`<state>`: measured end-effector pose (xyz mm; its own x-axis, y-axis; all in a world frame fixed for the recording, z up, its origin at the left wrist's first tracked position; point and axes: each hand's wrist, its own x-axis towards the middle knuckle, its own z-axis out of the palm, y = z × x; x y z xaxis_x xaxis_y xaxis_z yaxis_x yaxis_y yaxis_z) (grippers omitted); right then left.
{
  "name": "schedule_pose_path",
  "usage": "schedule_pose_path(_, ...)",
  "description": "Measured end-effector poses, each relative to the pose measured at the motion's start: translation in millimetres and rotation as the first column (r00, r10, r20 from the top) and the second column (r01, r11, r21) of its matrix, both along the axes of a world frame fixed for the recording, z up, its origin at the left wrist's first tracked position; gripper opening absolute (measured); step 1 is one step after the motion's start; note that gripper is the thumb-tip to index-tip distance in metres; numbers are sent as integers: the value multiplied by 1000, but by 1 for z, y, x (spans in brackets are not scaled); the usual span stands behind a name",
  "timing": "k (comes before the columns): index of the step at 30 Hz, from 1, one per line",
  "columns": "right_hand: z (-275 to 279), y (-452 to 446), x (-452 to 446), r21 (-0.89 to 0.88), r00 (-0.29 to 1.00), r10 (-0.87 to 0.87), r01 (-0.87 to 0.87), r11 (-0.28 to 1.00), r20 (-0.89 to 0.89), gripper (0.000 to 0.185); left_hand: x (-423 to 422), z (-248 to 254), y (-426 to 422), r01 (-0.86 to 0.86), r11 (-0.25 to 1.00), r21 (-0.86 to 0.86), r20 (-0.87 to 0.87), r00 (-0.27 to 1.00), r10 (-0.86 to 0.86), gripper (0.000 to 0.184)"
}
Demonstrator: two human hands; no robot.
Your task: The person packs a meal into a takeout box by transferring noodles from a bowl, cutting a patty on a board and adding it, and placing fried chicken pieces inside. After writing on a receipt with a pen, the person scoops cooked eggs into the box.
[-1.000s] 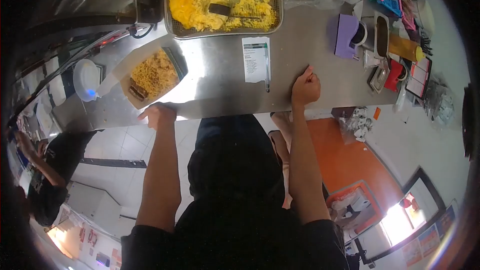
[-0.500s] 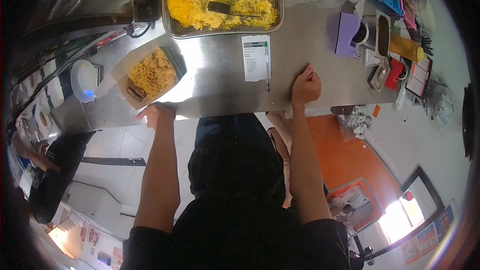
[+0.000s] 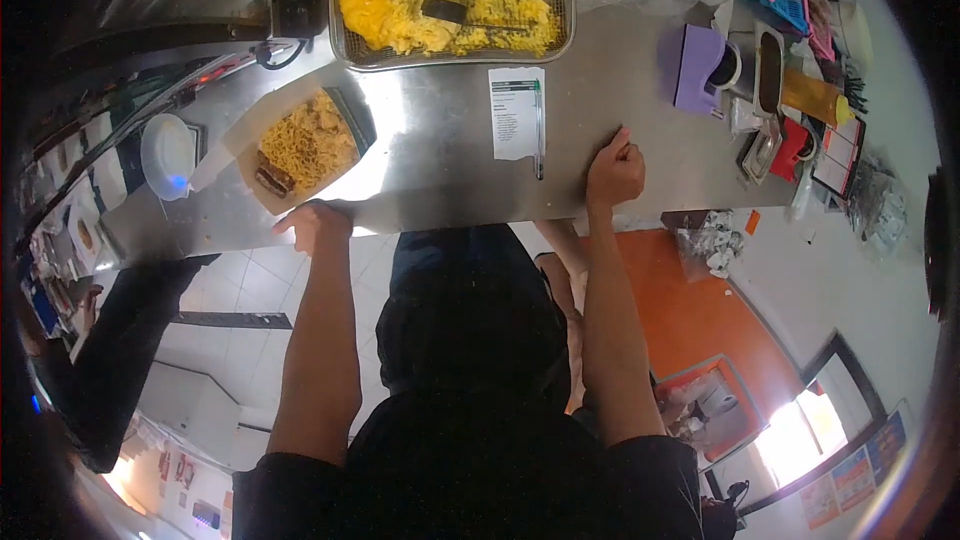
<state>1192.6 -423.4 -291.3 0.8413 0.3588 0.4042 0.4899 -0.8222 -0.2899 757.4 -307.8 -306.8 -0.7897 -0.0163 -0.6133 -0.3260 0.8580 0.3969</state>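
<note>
My left hand [image 3: 320,224] rests on the front edge of the steel counter [image 3: 450,175], fingers stretched out to the left, holding nothing I can see. Just beyond it stands an open takeaway box [image 3: 240,155] of noodles [image 3: 312,145] with browned meat pieces [image 3: 272,178] in its near corner. My right hand [image 3: 615,172] lies on the counter as a loose fist with no object visible in it. Between the hands, farther back, are a printed slip [image 3: 512,115] and a pen [image 3: 540,135] along its right side.
A wire-lined tray of yellow shredded food [image 3: 400,0] with a dark-handled utensil [image 3: 444,10] is at the back. A purple holder [image 3: 697,70], sauce bottle [image 3: 815,97] and metal containers [image 3: 768,70] crowd the right. A white bowl [image 3: 168,155] stands left. Another person [image 3: 125,340] is at far left.
Both hands keep their places on the counter. The person at far left has shifted position. The view has moved very slightly.
</note>
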Motion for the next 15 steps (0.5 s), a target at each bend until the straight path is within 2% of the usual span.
schedule_pose_path(1, 1, 1, -1, -1, 1000, 1, -1, 1000, 0, 54, -15, -20, -5, 141, 987, -82, -4, 990, -142, 106)
schedule_pose_path(3, 5, 3, -2, 20, 1000, 2, -2, 1000, 16, 55, -60, -78, -20, 420, 875, -240, 9, 902, -431, 105)
schedule_pose_path(5, 4, 2, -1, 26, 1000, 7, -7, 1000, -7, 54, -63, -71, -14, 537, 774, -337, 43, 830, -557, 103)
schedule_pose_path(6, 3, 1, -1, 32, 999, 12, -11, 999, -29, 54, -59, -71, -15, 310, 926, -215, 28, 950, -311, 103)
schedule_pose_path(7, 3, 1, -1, 32, 999, 13, -12, 999, -29, 54, -18, -20, 1, 10, 998, -61, 7, 1000, -10, 104)
schedule_pose_path(8, 4, 2, -2, 26, 999, 9, -9, 1000, -31, 54, 27, 36, 19, -272, 959, 78, -13, 962, 274, 104)
schedule_pose_path(9, 5, 2, -2, 20, 999, 6, -5, 1000, -33, 54, 19, 25, 14, -273, 959, 77, -12, 962, 274, 104)
schedule_pose_path(10, 5, 2, -2, 20, 999, 6, -5, 1000, -32, 54, -2, -2, 5, 73, 991, -111, -9, 997, -74, 106)
schedule_pose_path(11, 5, 2, -2, 18, 1000, 5, -4, 1000, -29, 54, -27, -34, -7, 407, 869, -282, 59, 911, -407, 107)
schedule_pose_path(14, 8, 4, -3, 13, 999, -14, 14, 1000, -49, 55, -140, -171, -49, 562, 799, -214, 60, 824, -563, 105)
schedule_pose_path(15, 8, 3, -4, 9, 997, -31, 32, 999, -74, 55, -115, -141, -42, 517, 827, -221, 39, 852, -522, 106)
